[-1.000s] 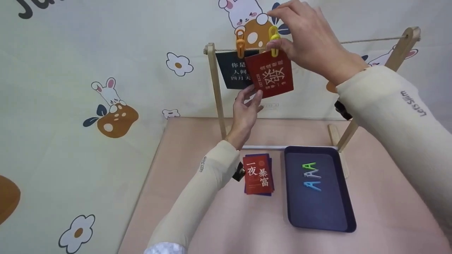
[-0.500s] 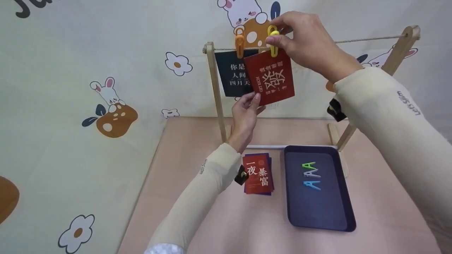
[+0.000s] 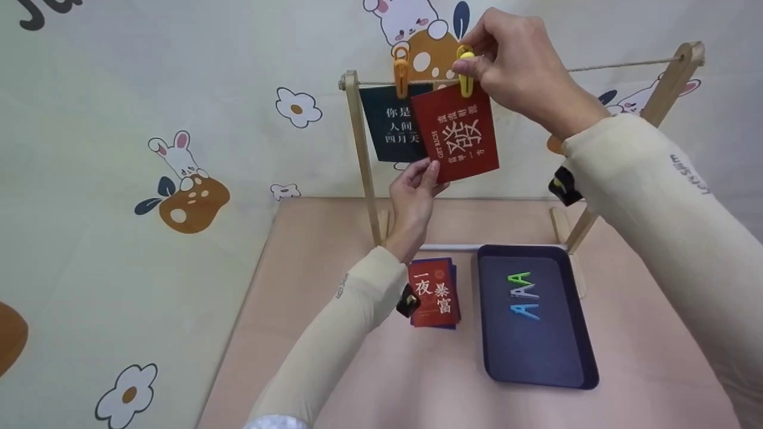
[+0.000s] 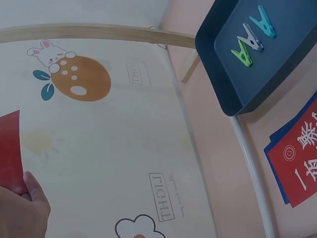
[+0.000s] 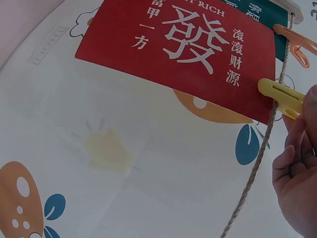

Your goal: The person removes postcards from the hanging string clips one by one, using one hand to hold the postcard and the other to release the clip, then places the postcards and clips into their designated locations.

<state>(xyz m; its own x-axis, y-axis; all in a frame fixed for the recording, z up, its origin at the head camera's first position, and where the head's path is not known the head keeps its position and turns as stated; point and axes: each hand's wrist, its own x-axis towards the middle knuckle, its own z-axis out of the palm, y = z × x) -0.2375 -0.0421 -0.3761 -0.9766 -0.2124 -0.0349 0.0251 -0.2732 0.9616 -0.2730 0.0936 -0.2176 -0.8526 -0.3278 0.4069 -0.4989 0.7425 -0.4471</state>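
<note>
My right hand pinches a yellow clothespin between thumb and fingers. In the right wrist view the clothespin's tip lies over the top edge of a red card at the rope. With its thumb and fingers, my left hand holds the card's lower left corner. The red card hangs tilted and overlaps a dark green card, which an orange clothespin fastens to the rope beside the left post.
A wooden frame carries the rope. On the pink table, a dark blue tray holds green, grey and blue clothespins. A stack of cards, red on top, lies left of it. A printed cloth hangs behind.
My right fingers have closed in on the yellow clothespin from a wider spread. The red card and my left hand sit slightly lower. The dark green card's lower edge has dropped.
</note>
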